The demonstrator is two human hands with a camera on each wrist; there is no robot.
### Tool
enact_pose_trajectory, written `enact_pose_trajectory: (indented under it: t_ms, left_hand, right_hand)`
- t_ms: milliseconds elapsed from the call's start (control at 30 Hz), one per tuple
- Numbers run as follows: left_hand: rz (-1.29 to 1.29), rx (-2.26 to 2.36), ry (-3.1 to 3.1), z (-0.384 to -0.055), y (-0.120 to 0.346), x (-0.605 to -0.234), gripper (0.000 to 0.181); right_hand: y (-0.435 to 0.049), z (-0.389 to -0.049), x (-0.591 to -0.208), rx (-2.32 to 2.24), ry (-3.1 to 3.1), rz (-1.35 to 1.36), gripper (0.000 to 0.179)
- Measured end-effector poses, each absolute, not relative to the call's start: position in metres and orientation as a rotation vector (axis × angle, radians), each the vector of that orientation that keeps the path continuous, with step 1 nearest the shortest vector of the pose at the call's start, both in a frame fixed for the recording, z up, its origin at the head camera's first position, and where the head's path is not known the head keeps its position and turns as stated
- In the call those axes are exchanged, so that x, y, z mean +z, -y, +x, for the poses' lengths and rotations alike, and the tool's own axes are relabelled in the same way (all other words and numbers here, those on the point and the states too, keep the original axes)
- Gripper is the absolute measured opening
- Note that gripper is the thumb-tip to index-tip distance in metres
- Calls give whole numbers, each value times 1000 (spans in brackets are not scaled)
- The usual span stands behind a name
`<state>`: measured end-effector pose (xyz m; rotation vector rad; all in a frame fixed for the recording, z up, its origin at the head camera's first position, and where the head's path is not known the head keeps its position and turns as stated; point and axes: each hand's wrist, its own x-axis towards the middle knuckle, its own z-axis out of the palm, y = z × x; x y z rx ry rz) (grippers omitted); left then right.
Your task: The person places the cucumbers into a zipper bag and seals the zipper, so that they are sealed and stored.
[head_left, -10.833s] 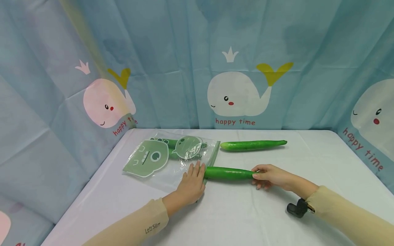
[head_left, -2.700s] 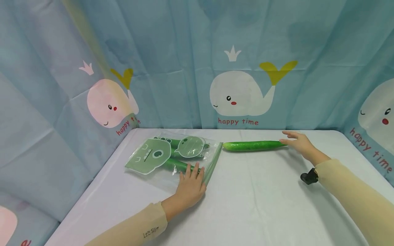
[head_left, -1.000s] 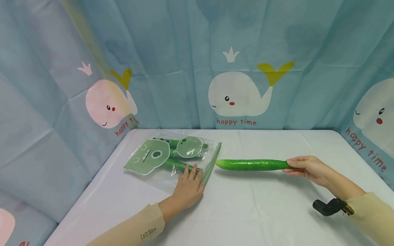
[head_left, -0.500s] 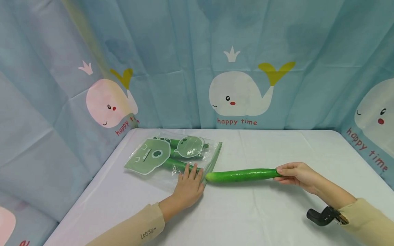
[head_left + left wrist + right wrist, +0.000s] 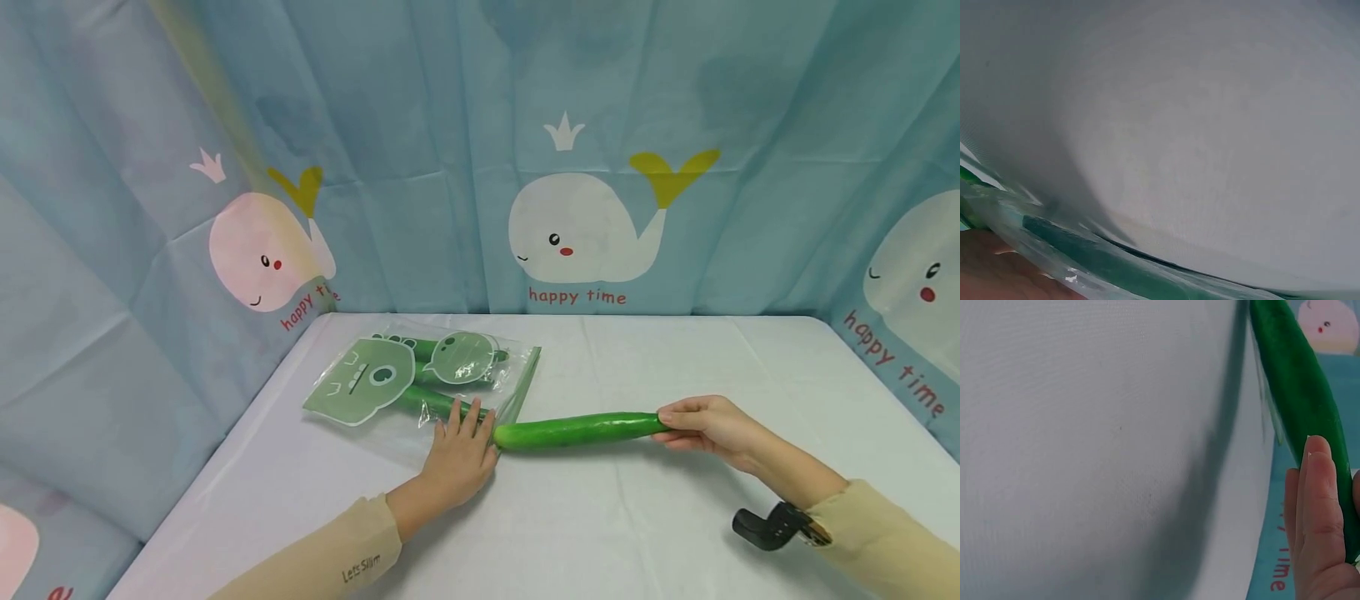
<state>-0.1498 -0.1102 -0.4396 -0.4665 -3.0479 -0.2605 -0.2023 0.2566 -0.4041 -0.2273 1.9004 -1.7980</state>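
A clear zip bag (image 5: 525,375) with green cartoon prints lies flat at the left of the table, its mouth toward the right. Cucumbers (image 5: 431,403) show through the plastic. My left hand (image 5: 459,458) rests on the bag beside the mouth with fingers spread; the left wrist view catches only part of that hand (image 5: 1004,272) at the bag's edge (image 5: 1122,265). Between thumb and fingers, my right hand (image 5: 708,429) pinches the thin end of another cucumber (image 5: 577,431). Its pale end meets the bag's mouth near my left fingers. The right wrist view shows this cucumber (image 5: 1300,387) above the cloth.
A white cloth covers the table (image 5: 637,533). Behind it and along both sides hangs a blue curtain (image 5: 420,150) printed with whales. A black device (image 5: 768,527) is strapped at my right wrist.
Since the oldest frame, one cucumber has gone into the bag. My right hand then picked up the far one and brought it left and nearer, to the bag's mouth. The left hand stayed nearly still.
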Motion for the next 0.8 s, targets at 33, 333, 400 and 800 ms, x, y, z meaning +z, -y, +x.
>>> enact_pose_trajectory:
  t_ms: [33,333,400,800]
  left_hand:
    - [-471,-262,3048,-150,110,-439,53]
    - [-500,-295,3041,-149,110,-437,53]
    - [-505,-293,3030,-149,110,-438,54]
    - [-538,-291,3001,-149,112,-439,56]
  right_hand:
    - [-255,-202,-405,-1794,-1908,-230,32]
    - [-244,-203,-409,-1795,-1912,-237,36]
    - [-242,-203,-410,-1791,-1912,-240,37]
    - [-219,-204,-416,-1790,-1908,-213,43]
